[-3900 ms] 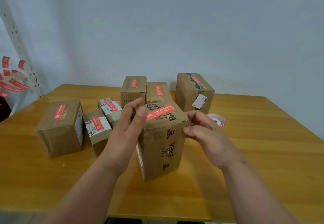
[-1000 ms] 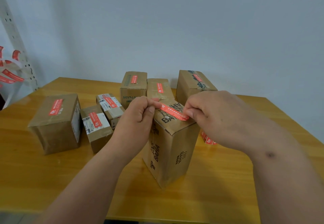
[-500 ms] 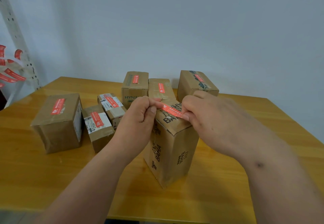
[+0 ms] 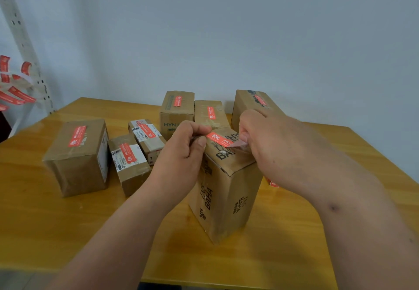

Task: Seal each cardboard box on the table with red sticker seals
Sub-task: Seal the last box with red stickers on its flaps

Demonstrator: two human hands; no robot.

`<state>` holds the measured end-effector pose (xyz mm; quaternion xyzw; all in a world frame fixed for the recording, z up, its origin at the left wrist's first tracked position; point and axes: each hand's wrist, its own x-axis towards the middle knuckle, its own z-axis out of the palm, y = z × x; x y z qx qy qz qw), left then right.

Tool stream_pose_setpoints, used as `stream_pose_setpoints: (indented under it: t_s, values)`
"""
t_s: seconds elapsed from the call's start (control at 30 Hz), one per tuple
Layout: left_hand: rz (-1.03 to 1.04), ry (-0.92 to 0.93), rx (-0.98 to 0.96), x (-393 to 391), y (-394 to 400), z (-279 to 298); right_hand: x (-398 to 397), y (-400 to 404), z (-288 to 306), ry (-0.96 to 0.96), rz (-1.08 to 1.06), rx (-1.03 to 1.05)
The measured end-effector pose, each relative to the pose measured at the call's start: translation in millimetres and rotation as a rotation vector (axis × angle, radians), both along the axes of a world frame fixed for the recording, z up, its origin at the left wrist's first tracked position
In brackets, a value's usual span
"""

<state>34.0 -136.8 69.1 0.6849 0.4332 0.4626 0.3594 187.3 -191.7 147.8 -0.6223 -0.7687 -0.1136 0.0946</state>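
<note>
Both forearms reach in from the bottom edge and meet over the tall box (image 4: 224,190) that stands upright on the table (image 4: 68,233), nearest the camera. The left hand (image 4: 181,153) is curled, thumb and forefinger pinching the left end of a red seal (image 4: 218,138) at the box's top left edge. The right hand (image 4: 276,151) comes in from the right, knuckles up, its fingertips (image 4: 243,136) pinching the seal's right end, which curls up pale and looks lifted off the cardboard.

The seal lies across the box top, its long axis running from upper left to lower right, over black lettering. The box's own long axis is vertical; one corner edge faces the camera, with "BAHA" printed up both visible sides.

The right hand covers the right rear part of the box top and the seal's far tip, so how much of the seal is stuck down cannot be told. The print on the seal is too small to read.

Behind stand three sealed boxes: one marked "HYNA" (image 4: 176,110), a middle one (image 4: 210,114), and a right one (image 4: 251,103) partly hidden by the right hand. To the left lie a large box (image 4: 77,155) and two small ones (image 4: 129,162) (image 4: 147,135), each carrying a red seal. A red scrap (image 4: 272,183) peeks out under the right wrist. Loose red strips (image 4: 13,94) hang at the left edge, cut off.
</note>
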Motion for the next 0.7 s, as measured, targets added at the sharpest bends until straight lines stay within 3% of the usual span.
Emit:
stream_pose_setpoints:
  t_s: [0.27,0.4,0.7]
  values:
    - [-0.007,0.013,0.015,0,2,-2,20,-2,-3,0.443,0.032,-0.068]
    - [-0.011,0.008,0.012,1,3,-3,24,4,-11,0.318,0.054,-0.077]
    - [-0.007,-0.034,0.013,1,2,-3,24,15,-18,0.323,0.156,0.089]
